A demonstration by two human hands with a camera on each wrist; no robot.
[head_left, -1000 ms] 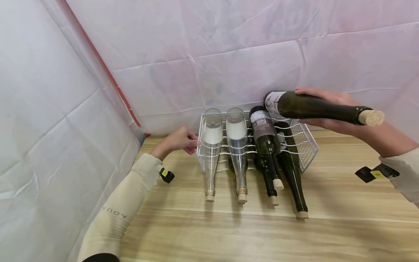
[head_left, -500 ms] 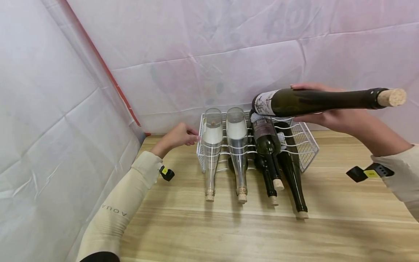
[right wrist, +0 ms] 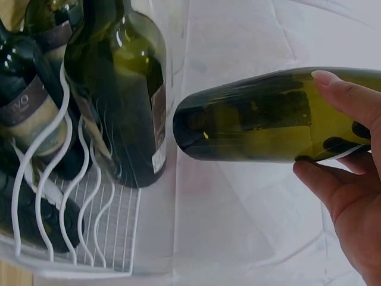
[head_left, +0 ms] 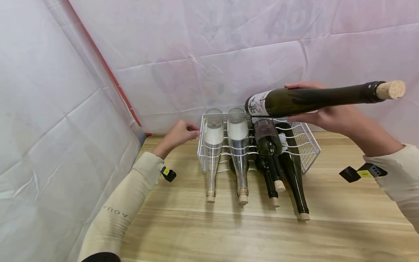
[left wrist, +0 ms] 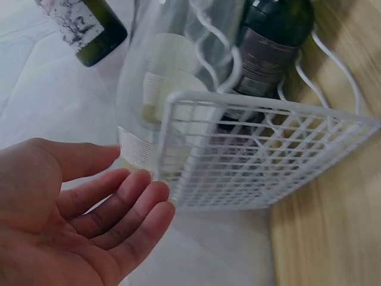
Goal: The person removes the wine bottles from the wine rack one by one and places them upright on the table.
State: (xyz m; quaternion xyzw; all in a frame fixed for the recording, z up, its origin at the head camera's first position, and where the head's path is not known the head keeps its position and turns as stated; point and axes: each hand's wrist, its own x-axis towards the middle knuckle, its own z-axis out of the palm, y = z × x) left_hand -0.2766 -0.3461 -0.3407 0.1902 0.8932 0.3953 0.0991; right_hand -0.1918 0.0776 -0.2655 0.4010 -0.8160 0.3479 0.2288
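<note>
Pale sheets [head_left: 229,54] hang behind the desk [head_left: 209,233]. My right grip [right wrist: 355,199] pinches a dark bottle [head_left: 304,102] near the rack [left wrist: 256,161]; my left grip [head_left: 178,134], loose and bare, is beside that. I'm likely lining up; next needs gentle aiming.

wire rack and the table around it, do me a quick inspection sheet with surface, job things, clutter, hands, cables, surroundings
surface: wood-grain table
job's things: white wire rack with two corked clear bottles and an upper dark bottle on top, lower dark bottles beneath; necks point toward the person
held bottle: dark green, corked, pale label, off the rack
clutter: nothing seen
left hand: holds nothing, fingers beside the rack's left end; contact unclear
right hand: grips the held bottle round its body
cables: nothing seen
surroundings: creased whitish sheeting behind and at left, red strip where they meet
</note>
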